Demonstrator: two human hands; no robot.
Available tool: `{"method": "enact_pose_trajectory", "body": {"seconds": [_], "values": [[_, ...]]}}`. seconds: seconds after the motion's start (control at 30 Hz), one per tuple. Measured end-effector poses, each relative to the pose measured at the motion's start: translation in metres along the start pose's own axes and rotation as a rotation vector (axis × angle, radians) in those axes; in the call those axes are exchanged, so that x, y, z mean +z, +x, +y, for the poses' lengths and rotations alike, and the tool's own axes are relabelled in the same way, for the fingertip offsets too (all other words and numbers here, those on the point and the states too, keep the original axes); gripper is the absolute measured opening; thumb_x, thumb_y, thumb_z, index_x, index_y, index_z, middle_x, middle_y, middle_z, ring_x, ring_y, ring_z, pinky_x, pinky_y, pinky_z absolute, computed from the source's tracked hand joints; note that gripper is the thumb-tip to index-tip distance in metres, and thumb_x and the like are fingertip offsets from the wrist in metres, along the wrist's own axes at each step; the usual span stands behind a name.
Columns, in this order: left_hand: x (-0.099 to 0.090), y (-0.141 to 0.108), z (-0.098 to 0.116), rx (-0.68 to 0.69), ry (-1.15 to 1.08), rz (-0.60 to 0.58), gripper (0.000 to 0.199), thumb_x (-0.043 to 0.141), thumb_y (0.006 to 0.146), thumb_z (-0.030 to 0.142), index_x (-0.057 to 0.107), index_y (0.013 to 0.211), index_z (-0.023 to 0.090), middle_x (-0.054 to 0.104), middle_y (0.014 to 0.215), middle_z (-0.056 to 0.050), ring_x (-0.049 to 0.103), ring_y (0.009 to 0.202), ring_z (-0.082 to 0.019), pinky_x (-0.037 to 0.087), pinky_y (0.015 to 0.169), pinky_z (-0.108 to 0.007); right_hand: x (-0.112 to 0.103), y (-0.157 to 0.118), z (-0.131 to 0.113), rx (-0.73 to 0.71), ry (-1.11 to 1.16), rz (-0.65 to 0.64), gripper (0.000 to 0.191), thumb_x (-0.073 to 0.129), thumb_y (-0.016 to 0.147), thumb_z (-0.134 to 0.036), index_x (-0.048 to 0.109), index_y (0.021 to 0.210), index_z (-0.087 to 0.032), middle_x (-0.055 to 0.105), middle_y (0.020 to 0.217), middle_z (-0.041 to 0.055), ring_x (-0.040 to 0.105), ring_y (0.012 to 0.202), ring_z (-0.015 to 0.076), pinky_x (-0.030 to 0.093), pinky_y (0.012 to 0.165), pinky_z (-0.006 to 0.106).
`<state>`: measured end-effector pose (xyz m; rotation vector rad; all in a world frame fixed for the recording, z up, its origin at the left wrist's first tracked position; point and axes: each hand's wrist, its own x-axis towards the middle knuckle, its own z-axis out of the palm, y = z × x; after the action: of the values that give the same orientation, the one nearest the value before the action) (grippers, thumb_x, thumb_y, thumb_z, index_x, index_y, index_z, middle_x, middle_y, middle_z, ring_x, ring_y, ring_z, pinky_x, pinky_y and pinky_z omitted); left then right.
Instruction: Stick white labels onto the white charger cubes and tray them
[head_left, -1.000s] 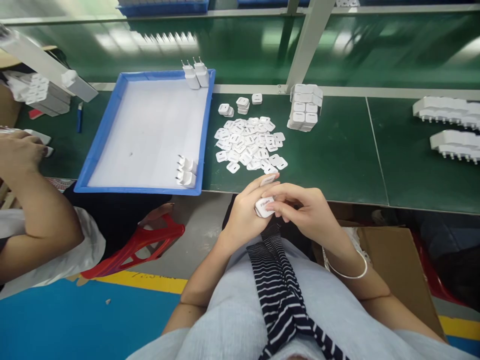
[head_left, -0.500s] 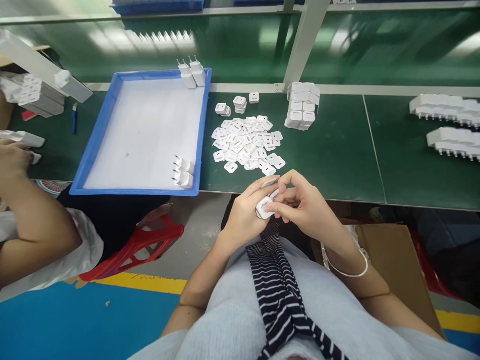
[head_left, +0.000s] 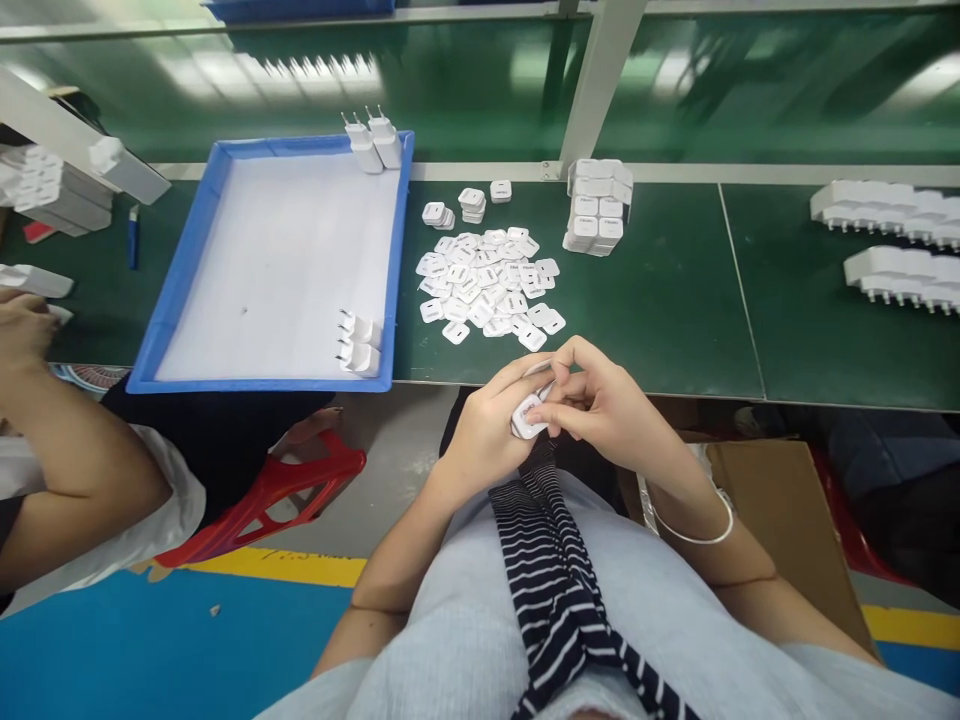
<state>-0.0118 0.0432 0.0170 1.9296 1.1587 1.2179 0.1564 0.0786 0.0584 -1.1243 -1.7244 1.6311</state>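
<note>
One white, rounded-square plastic piece [head_left: 528, 417] is clamped in my left hand [head_left: 491, 422], nearer me than the scattered heap of flat white plastic squares [head_left: 487, 282]; my right hand's [head_left: 611, 405] thumb touches its face, but whether those curled fingers grip it I cannot tell.

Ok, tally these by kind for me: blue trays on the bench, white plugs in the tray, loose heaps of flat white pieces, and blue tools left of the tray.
Blue tray: 1
White plugs: 4
Loose heap of flat white pieces: 1
Blue tool: 1
Total: 7
</note>
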Motion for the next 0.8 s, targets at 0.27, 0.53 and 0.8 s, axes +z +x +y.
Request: {"method": "enact_pose_trajectory", "body": {"seconds": [0.27, 0.53, 0.8], "values": [[0.007, -0.006, -0.006, -0.031, -0.093, 0.066, 0.038, 0.071, 0.086, 0.012, 0.068, 0.123, 0.020, 0.069, 0.131, -0.012, 0.068, 0.120, -0.023, 0.059, 0.101, -0.037, -0.003, -0.003, 0.008, 0.024, 0.035, -0.004, 0.040, 0.078, 0.084, -0.027, 0.038, 0.089, -0.025, 0.040, 0.057, -0.0124, 0.033, 0.053, 0.0089, 0.029, 0.052, 0.022], [0.003, -0.005, -0.005, -0.133, -0.177, 0.070, 0.037, 0.080, 0.081, 0.019, 0.073, 0.118, 0.023, 0.072, 0.127, -0.010, 0.071, 0.115, -0.024, 0.060, 0.099, -0.039, -0.004, 0.000, 0.010, 0.034, 0.193, -0.017, 0.039, 0.080, 0.083, -0.030, 0.043, 0.089, -0.024, 0.041, 0.058, -0.0112, 0.034, 0.052, 0.0082, 0.028, 0.051, 0.021], [-0.002, 0.002, 0.006, -0.104, -0.364, 0.049, 0.050, 0.085, 0.074, 0.014, 0.072, 0.121, 0.026, 0.071, 0.130, -0.009, 0.070, 0.119, -0.024, 0.058, 0.104, -0.039, -0.011, -0.001, 0.009, -0.015, 0.608, 0.009, 0.021, 0.069, 0.092, -0.033, 0.051, 0.091, -0.022, 0.043, 0.048, -0.0105, 0.027, 0.042, 0.0072, 0.020, 0.045, 0.022]]}}
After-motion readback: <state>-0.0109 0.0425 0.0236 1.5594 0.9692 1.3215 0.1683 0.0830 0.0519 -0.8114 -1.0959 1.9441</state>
